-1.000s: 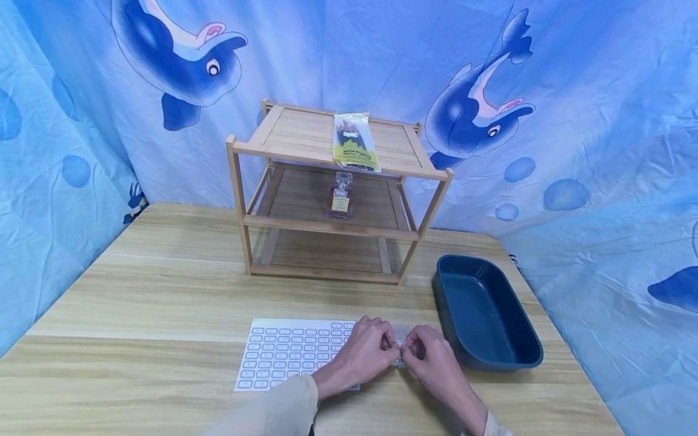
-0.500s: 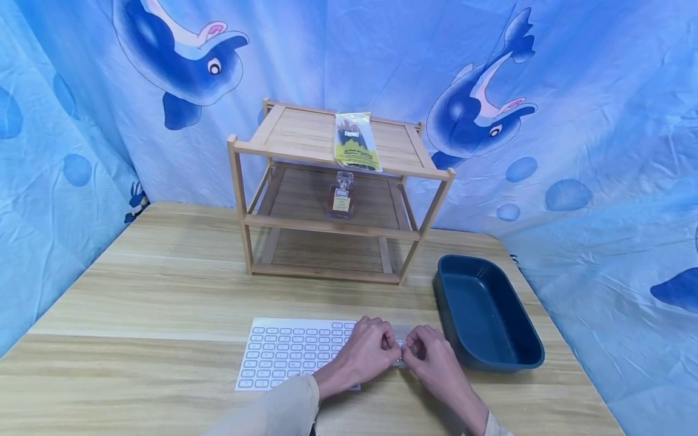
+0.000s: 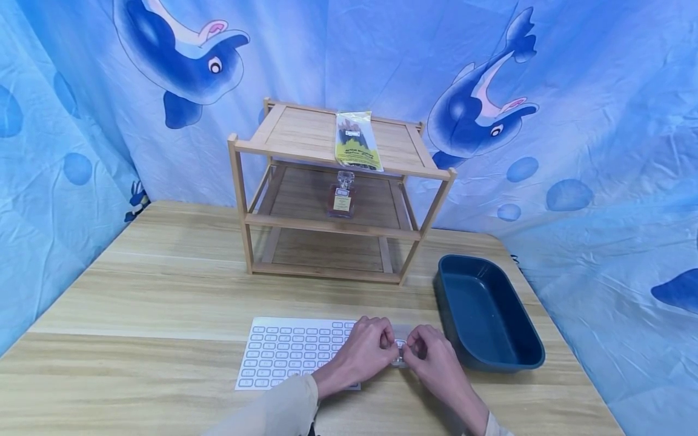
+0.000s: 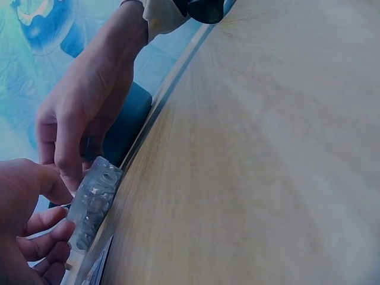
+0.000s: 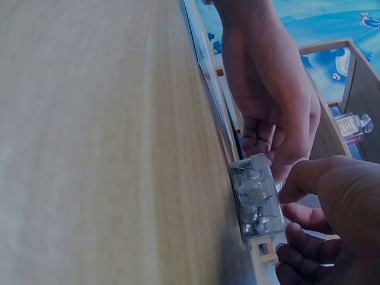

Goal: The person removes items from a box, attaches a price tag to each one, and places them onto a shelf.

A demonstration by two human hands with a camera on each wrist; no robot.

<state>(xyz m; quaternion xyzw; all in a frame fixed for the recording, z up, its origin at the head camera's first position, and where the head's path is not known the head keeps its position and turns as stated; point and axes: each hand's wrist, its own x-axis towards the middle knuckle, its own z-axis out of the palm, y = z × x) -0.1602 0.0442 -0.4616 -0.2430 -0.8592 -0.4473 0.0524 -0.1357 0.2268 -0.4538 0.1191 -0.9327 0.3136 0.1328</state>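
Observation:
A small clear plastic box (image 5: 255, 196) with clear round pieces inside sits on the table between the two hands. My left hand (image 3: 366, 346) pinches at its left side with thumb and forefinger; the wrist lies over the right end of the white keyboard (image 3: 283, 354). From the other side, my right hand (image 3: 438, 366) pinches at the box's upper edge, thumb and forefinger meeting there. In the left wrist view the fingertips of both hands come together along one long edge of the box (image 4: 95, 202). Fingers hide part of the box in the head view.
A dark blue plastic basin (image 3: 485, 315) stands just right of the right hand. Behind, a wooden three-tier rack (image 3: 332, 227) bears a perfume bottle (image 3: 341, 197) on its middle shelf and a yellow-and-white packet (image 3: 358, 142) on top. Blue dolphin-print curtains surround the table (image 3: 136, 315).

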